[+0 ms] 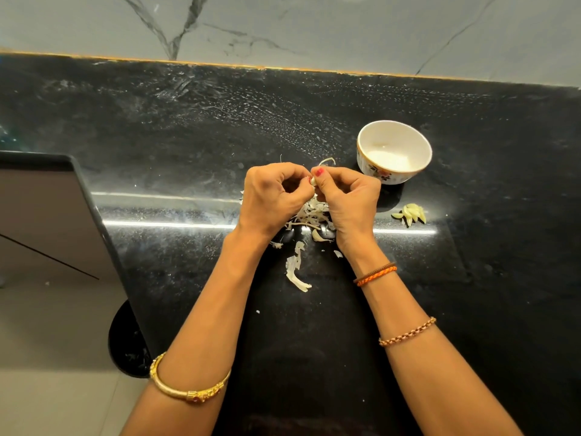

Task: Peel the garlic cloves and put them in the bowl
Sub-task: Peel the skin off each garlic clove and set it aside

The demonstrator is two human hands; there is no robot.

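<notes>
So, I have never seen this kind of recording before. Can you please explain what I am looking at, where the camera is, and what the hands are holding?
There is no machine here. A person wears one camera on the head, and it looks forward and down, so you see their own two arms from above.

The left hand and the right hand meet over a black counter. Together they pinch a small garlic clove between the fingertips, most likely to peel it; most of it is hidden.

Under the hands lies a heap of papery garlic skins. To the right sits a white bowl with a flower pattern; I cannot tell what is in it. Nearer, a small pile of peeled cloves lies on the counter, outside the bowl.
</notes>
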